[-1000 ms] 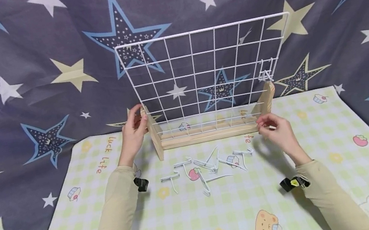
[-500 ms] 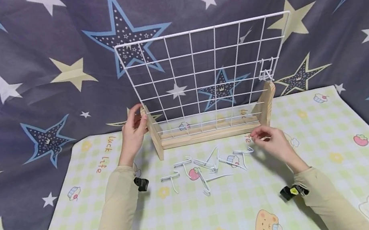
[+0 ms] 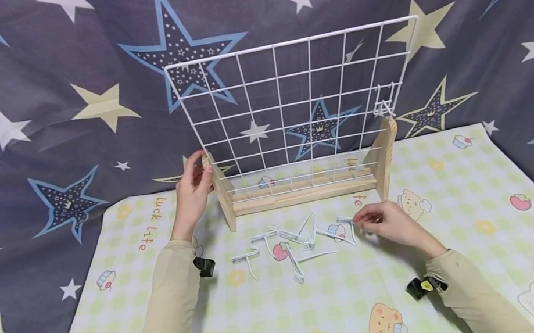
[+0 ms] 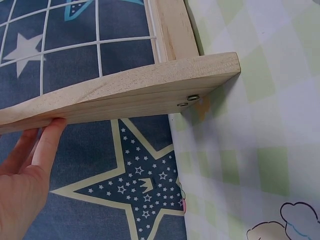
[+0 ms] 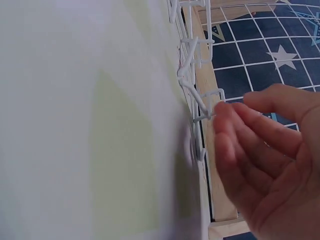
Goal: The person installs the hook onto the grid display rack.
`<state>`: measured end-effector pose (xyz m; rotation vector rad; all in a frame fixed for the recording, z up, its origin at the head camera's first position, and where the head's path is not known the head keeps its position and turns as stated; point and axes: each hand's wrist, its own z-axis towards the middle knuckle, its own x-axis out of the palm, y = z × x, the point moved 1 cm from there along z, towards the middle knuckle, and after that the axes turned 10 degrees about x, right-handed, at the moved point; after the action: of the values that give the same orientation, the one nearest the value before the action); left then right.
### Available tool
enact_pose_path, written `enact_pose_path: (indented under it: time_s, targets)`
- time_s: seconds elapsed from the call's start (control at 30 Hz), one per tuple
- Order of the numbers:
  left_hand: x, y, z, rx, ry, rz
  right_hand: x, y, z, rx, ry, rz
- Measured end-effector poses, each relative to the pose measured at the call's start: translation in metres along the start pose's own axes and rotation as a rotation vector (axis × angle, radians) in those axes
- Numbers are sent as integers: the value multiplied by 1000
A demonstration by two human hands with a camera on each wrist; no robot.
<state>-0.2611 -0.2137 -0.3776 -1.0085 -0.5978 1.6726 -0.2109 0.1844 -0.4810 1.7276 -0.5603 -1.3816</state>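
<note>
A white wire grid rack (image 3: pixel 281 108) stands upright in a wooden base with two side panels. My left hand (image 3: pixel 192 194) holds the left wooden side panel (image 3: pixel 221 194); its fingertips meet the panel in the left wrist view too. On the cloth before the rack lie several white wire hooks (image 3: pixel 296 262). My right hand (image 3: pixel 390 223) is at the rightmost hook (image 3: pixel 345 219), fingers loosely bent, the fingertips covering its right end. In the right wrist view the fingertips are at a hook (image 5: pixel 195 97), with thumb and forefinger apart; whether they touch it is unclear.
One white hook (image 3: pixel 384 104) hangs on the grid's lower right. A checked tablecloth (image 3: pixel 270 313) covers the table. Behind the rack hangs a dark star-patterned curtain (image 3: pixel 127 30).
My right hand has left the right end of the wooden base and come forward and left to the rightmost loose hook. The left hand stays on the side panel.
</note>
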Motion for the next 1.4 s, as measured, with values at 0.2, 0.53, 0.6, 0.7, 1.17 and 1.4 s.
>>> enact_pose_path:
  time_s: [0.2,0.53,0.6,0.7,1.17,1.4]
  targets:
    - [0,0,0,-1,-4,-5,2,-1,-1,8,40,-18]
    - [1,1,0,4,-6,0,0,0,1,38,73,23]
    - [1,2,0,6,-5,2,0,-6,4,45,61,10]
    - [1,3,0,8,-3,4,1,-9,8,58,39,-16]
    - [1,4,0,21,-17,28,5,-9,15,45,-36,-98]
    - [1,5,0,23,-19,20,3,-5,14,91,-127,-68]
